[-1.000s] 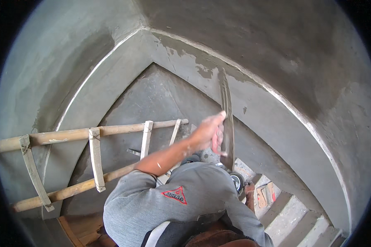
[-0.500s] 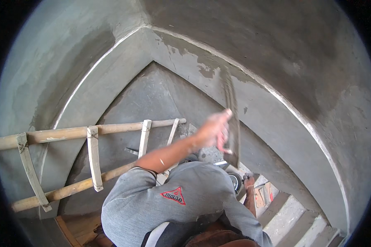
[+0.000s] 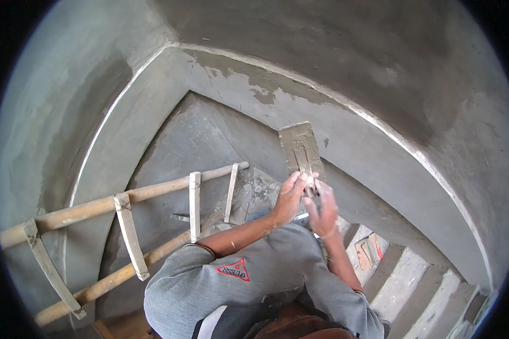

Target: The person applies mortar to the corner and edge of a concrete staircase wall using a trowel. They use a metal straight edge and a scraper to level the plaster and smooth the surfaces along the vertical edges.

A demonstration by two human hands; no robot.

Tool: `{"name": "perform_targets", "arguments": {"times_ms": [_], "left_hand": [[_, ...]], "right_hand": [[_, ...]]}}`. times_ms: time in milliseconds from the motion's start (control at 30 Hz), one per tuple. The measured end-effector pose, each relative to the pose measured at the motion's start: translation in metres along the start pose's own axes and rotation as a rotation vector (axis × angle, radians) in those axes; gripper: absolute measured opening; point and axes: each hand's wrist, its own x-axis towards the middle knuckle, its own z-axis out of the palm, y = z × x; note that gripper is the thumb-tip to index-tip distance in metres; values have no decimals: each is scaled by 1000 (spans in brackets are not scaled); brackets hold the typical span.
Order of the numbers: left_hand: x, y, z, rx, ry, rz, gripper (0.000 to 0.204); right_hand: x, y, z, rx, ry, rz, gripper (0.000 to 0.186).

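Left hand [image 3: 289,199] closed on the near end of a mortar-smeared trowel [image 3: 296,140], right hand [image 3: 326,213] blurred just beside, fingers parted (whether they touch it, I cannot tell), long axis pointing away, slightly left, before a grey wall [image 3: 379,152], ladder [image 3: 132,237] leftward.

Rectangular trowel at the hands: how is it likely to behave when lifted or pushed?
The rectangular trowel is probably stiff: it looks flat, without visible sag. It may be slippery where touched, since its face looks smeared with grey. It could tip forward, as much of it reaches past the left hand.
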Motion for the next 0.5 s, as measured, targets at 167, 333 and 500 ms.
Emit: {"name": "perform_targets", "arguments": {"times_ms": [167, 333, 500], "left_hand": [[4, 6, -18, -112, -83, 2, 35], [-8, 57, -33, 548, -337, 58, 44], [-6, 144, -97, 590, -642, -113, 45]], "right_hand": [[25, -1, 33, 22, 85, 141, 48], [35, 3, 40, 225, 259, 110, 35], [47, 11, 44, 239, 332, 227, 33]]}}
